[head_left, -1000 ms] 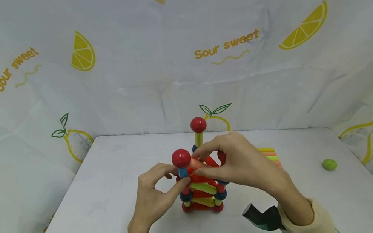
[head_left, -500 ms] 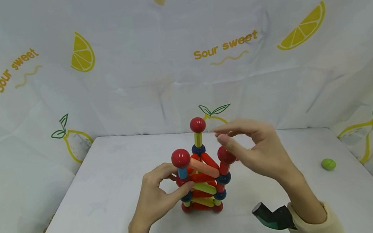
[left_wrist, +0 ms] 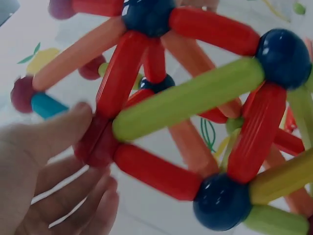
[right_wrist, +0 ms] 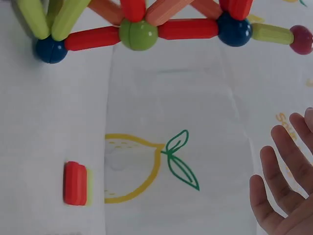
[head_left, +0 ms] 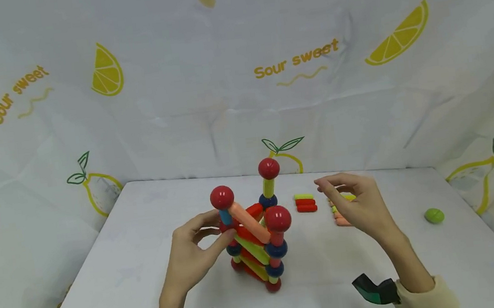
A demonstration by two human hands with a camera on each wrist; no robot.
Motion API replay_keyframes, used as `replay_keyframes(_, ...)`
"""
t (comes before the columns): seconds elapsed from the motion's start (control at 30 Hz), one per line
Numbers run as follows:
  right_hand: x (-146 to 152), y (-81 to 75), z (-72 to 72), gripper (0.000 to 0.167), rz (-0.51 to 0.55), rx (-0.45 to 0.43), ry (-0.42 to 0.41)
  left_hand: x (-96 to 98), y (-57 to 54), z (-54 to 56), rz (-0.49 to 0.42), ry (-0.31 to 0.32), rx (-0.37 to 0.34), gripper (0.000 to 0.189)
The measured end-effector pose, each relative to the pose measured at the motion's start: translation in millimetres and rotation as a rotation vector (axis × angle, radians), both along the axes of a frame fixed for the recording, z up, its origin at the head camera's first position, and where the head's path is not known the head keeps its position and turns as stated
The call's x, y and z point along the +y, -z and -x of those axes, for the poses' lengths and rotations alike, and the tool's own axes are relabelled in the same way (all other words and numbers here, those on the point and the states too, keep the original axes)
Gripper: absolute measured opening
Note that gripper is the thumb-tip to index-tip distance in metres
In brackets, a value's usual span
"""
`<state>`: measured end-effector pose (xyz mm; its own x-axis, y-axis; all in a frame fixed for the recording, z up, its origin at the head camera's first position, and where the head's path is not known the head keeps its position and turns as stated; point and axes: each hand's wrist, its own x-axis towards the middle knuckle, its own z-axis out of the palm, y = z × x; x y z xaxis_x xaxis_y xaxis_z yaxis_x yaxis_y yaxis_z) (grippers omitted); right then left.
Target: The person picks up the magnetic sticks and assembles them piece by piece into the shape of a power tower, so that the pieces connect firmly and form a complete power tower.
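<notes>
A tower of magnetic sticks and balls (head_left: 253, 248) stands on the table in the head view, turned with one corner towards me. Red balls top its corners, and blue balls join the levels below. My left hand (head_left: 194, 250) holds its left side, thumb and fingers at a dark red ball (left_wrist: 98, 144) under the short blue stick (left_wrist: 48, 106). An orange stick (head_left: 251, 224) slopes down from the top left ball (head_left: 222, 197) towards the front right corner. My right hand (head_left: 361, 207) hovers to the right of the tower, holding nothing, its fingers spread in the right wrist view.
Behind the tower lie a few short red and green sticks (head_left: 305, 203). More orange and yellow sticks (head_left: 340, 218) lie partly hidden behind my right hand. A green ball-like piece (head_left: 436, 215) sits at the far right. A white printed cloth (head_left: 181, 131) hangs behind the table.
My right hand has let go of the orange stick and drawn away to the right. The tower has turned in my left hand, its right corner swinging towards me.
</notes>
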<state>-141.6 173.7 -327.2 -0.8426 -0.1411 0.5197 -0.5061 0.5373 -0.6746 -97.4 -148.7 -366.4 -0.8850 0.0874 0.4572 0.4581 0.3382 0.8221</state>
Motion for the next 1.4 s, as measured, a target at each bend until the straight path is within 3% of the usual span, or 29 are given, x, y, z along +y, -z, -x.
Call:
replay_keyframes(0.1, 7.9, 11.6, 0.4, 0.014, -0.028, -0.042, 0.038, 0.7, -1.3, -0.6, -0.006, -0.117, 0.000, 0.034)
replay_keyframes(0.2, 15.4, 21.4, 1.0, 0.013, -0.043, -0.063, 0.064, 2.7, -4.5, -3.9, 0.035, -0.150, -0.034, 0.039)
replay_keyframes(0.27, 20.9, 28.4, 2.7, 0.012, -0.058, -0.061, 0.083, 4.7, -7.5, -8.0, 0.092, -0.133, -0.095, 0.054)
replay_keyframes(0.4, 36.2, 49.2, 9.3, 0.013, -0.179, -0.077, 0.119, 16.5, -12.5, -16.3, 0.260, -0.110, -0.262, 0.103)
replay_keyframes(0.5, 48.1, 67.4, 13.2, 0.019, -0.321, -0.191, 0.143, 31.7, -13.9, -19.9, 0.311, -0.135, -0.321, 0.125)
replay_keyframes(0.67, 61.3, 91.2, 16.3, 0.024, -0.505, -0.397, 0.148, 47.0, -16.4, -24.4, 0.280, -0.223, -0.319, 0.131)
replay_keyframes(0.83, 67.0, 105.2, 16.2, 0.023, -0.558, -0.401, 0.144, 48.0, -19.0, -25.5, 0.279, -0.235, -0.333, 0.128)
replay_keyframes(1.0, 67.9, 111.9, 16.0, 0.030, -0.556, -0.342, 0.155, 41.4, -20.0, -24.1, 0.241, -0.165, -0.298, 0.119)
replay_keyframes(1.1, 68.1, 115.5, 15.8, 0.034, -0.553, -0.350, 0.155, 34.2, -19.6, -22.8, 0.203, -0.072, -0.249, 0.108)
replay_keyframes(1.33, 67.8, 122.0, 16.8, 0.031, -0.518, -0.353, 0.066, 22.4, -13.6, -15.1, 0.164, 0.168, -0.160, 0.090)
replay_keyframes(1.4, 66.4, 120.7, 16.0, 0.030, -0.500, -0.348, 0.049, 21.0, -11.3, -13.4, 0.158, 0.219, -0.147, 0.078)
